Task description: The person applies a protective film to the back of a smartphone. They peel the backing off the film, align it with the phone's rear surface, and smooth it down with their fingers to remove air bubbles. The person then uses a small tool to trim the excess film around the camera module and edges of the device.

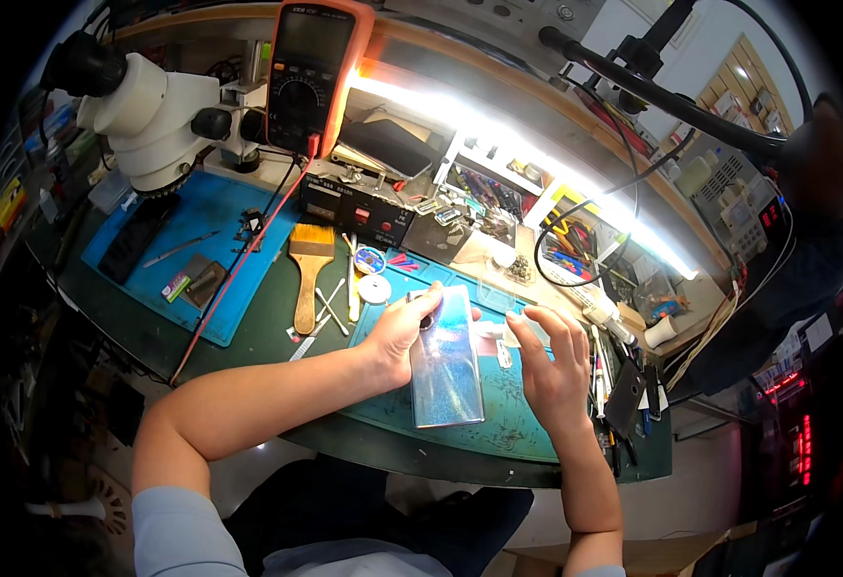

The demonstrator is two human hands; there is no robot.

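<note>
A smartphone [446, 361] with a shiny iridescent back lies lengthwise on a blue work mat [508, 428]. My left hand [400, 332] rests against the phone's left edge near its top end, with a small dark tool pinched between thumb and fingers. To the right of the phone my right hand [551, 361] hovers with fingers spread, holding nothing. A small clear piece [495, 288] lies just beyond the phone's top.
A white stereo microscope [148, 115] stands at the back left over a second blue mat [191, 240]. An orange multimeter [311, 72], a black power unit [359, 212], a wooden brush [310, 269], tweezers and parts trays crowd the bench. Another person [816, 240] sits at the far right.
</note>
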